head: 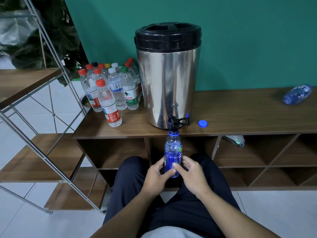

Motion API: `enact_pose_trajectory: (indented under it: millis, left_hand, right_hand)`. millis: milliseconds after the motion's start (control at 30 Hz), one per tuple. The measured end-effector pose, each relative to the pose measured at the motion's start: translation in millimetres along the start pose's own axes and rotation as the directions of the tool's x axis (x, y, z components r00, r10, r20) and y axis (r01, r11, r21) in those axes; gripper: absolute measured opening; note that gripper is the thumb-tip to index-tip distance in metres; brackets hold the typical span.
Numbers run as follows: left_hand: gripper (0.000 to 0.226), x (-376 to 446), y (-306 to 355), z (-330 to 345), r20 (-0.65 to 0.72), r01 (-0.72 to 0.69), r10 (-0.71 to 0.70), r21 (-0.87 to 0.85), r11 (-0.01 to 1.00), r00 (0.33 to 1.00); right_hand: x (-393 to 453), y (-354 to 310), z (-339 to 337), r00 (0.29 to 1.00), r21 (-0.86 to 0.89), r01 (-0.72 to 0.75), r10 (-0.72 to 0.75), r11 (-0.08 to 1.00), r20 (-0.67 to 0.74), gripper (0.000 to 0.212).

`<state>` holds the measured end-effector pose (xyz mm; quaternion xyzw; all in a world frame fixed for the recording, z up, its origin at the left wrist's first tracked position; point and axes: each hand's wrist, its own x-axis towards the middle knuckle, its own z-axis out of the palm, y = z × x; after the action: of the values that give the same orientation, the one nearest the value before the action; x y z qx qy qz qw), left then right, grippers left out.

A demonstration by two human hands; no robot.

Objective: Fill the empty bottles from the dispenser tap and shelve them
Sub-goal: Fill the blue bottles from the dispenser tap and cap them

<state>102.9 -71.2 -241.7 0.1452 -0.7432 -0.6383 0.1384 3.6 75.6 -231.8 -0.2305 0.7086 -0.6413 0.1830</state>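
Both hands, left hand [155, 176] and right hand [189, 175], grip 1 blue bottle [172, 155] upright, its mouth at the dispenser tap [174, 123] above them.

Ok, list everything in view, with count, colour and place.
steel dispenser drum: one, silver with black lid, on the wooden cabinet top
black tap: one, at the drum's base
blue plastic bottle: one, uncapped, mouth under the tap
blue screw cap: one, right of the tap
capped clear bottles: about a dozen; red, white, green, yellow, black caps; left of the drum
crumpled blue bottle: one, lying far right
metal-framed wooden shelf: one, left
left hand: grip on bottle
right hand: grip on bottle
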Motion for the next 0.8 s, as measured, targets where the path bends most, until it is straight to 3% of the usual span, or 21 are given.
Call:
enact_pose_trajectory:
  millis: [800]
  left_hand:
    - [0.05, -0.2, -0.4, -0.3, 0.0, 0.002, -0.002, 0.008, 1.0, 1.0]
  right_hand:
    - [-0.4, -1.0, -0.2, 1.0, -0.004, -0.001, 0.001, 1.0, 0.003, 0.033]
